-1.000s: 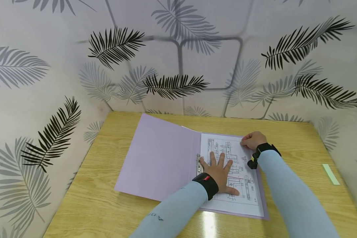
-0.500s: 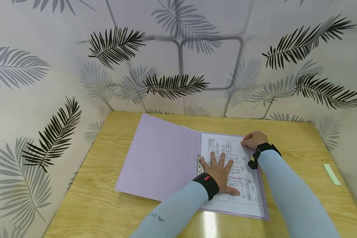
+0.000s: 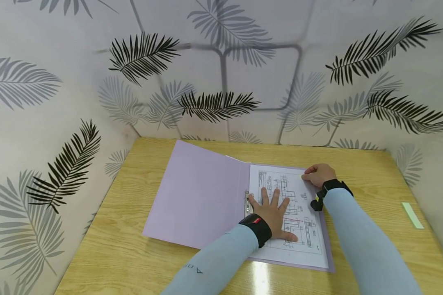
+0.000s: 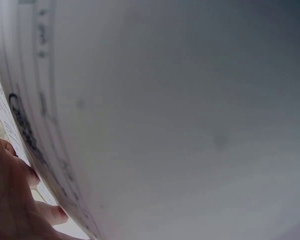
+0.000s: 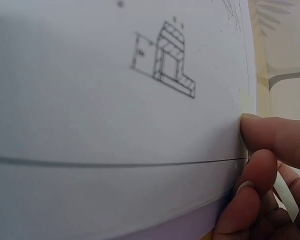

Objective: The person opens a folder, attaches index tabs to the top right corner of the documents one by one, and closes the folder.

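I'm remotely resting the left hand, fingers spreading, on the drawing sheet, which is lying in the folder; the right hand is apparently pinching its edge, so uneven tugging is risking a crease.

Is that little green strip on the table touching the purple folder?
Apart. The head view shows the green strip off to the right, with wooden table between it and the purple folder.

Fern-printed sheeting around a wood-grained worktop.
Over by the worktop's right edge lies a pale green strip.
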Tool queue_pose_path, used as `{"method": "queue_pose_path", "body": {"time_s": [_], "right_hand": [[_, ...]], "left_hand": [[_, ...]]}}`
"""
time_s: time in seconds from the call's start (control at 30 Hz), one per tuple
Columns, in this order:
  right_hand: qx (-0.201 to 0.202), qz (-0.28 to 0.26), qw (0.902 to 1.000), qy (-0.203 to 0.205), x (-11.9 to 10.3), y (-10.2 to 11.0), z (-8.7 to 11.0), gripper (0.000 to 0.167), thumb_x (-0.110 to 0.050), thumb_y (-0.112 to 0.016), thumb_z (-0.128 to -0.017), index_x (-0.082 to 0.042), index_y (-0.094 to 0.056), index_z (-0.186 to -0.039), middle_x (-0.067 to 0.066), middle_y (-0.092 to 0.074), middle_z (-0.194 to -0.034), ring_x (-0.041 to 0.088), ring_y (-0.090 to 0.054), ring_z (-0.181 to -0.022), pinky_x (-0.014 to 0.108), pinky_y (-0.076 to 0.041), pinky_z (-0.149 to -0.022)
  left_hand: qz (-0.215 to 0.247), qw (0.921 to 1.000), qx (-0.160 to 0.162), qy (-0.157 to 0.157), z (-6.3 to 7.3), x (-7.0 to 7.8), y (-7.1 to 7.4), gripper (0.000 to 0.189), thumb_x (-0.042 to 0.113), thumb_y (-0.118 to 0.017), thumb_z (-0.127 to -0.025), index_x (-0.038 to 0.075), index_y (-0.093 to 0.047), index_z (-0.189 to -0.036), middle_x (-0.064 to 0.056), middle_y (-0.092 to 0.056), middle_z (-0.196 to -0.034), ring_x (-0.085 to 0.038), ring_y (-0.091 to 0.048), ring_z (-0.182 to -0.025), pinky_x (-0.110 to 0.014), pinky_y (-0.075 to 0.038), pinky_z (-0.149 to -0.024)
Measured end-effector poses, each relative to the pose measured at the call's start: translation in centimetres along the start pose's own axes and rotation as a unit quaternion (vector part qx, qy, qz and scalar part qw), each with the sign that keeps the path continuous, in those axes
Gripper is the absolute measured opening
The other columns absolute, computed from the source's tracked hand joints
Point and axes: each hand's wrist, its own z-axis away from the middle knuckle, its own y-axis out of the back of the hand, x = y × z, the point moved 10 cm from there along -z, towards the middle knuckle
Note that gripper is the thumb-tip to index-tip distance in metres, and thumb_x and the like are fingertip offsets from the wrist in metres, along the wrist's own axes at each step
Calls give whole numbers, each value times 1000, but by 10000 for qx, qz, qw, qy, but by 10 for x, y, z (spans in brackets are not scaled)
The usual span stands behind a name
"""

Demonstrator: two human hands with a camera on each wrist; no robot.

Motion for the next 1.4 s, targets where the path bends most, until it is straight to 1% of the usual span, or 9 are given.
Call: {"method": "queue_pose_path", "body": {"time_s": [0.2, 0.37, 0.47, 0.7, 0.87, 1.0, 1.17, 1.27, 1.4], "right_hand": [[-9, -17, 10000, 41, 2, 0, 0, 29, -23, -67, -90, -2, -64, -109, 18, -60, -104, 30, -54, -85, 32, -43, -65], [5, -225, 9997, -74, 9, 2, 0, 31, -22, -65, -92, -1, -60, -113, 18, -57, -105, 30, -53, -86, 32, -43, -67], [38, -396, 9991, -151, 11, 4, 1, 31, -20, -63, -92, -1, -59, -116, 19, -56, -107, 30, -53, -87, 32, -42, -67], [73, -536, 9982, -262, 12, 6, 2, 29, -19, -62, -93, -1, -59, -116, 20, -54, -113, 33, -49, -95, 35, -40, -73], [-15, -561, 9977, -367, 13, 4, 3, 33, -21, -62, -92, -1, -58, -118, 19, -53, -113, 33, -49, -95, 35, -41, -71], [30, -321, 9984, -466, 12, 1, 0, 41, -33, -64, -89, -2, -58, -115, 16, -54, -104, 30, -51, -88, 33, -42, -64], [147, 355, 9987, -347, 7, -3, -3, 45, -44, -67, -85, -5, -56, -104, 12, -55, -91, 26, -52, -78, 32, -41, -58], [105, 503, 9983, -288, 4, -3, 0, 48, -43, -70, -83, -4, -53, -105, 15, -55, -94, 30, -52, -81, 35, -41, -61], [-46, 260, 9991, -338, 3, -4, 6, 52, -37, -75, -82, -4, -51, -114, 18, -53, -105, 33, -50, -90, 36, -42, -67]], "left_hand": [[45, 10000, 49, 39, -5, 0, -6, 126, 102, -27, -48, 38, -7, -154, -5, -7, -161, -46, -13, -142, -75, -26, -94], [69, 9999, 66, 59, -6, 1, -9, 126, 102, -27, -48, 39, -7, -154, -4, -7, -161, -46, -13, -142, -76, -25, -94], [77, 9999, 99, 54, -4, 1, -6, 125, 102, -28, -49, 38, -7, -154, -4, -8, -161, -45, -14, -142, -75, -25, -95], [17, 9999, 113, -2, 5, -2, 9, 120, 100, -31, -54, 37, -11, -154, -4, -12, -161, -44, -18, -142, -72, -30, -95], [35, 10000, 42, -14, 5, -2, 7, 122, 100, -31, -53, 36, -10, -155, -5, -11, -161, -45, -17, -141, -72, -29, -95], [68, 10000, -3, 3, 0, -1, 0, 124, 101, -29, -51, 37, -8, -155, -5, -8, -161, -45, -14, -142, -74, -27, -95], [63, 10000, 42, 4, -2, -1, -3, 124, 101, -28, -50, 37, -7, -154, -4, -7, -161, -46, -13, -142, -75, -26, -95], [87, 10000, 2, -15, -1, 0, -1, 123, 101, -29, -52, 37, -8, -154, -5, -7, -161, -45, -13, -142, -74, -26, -95], [96, 9999, -44, -26, 4, -2, 4, 121, 100, -31, -54, 37, -8, -154, -5, -8, -161, -45, -14, -142, -73, -27, -96]]}}
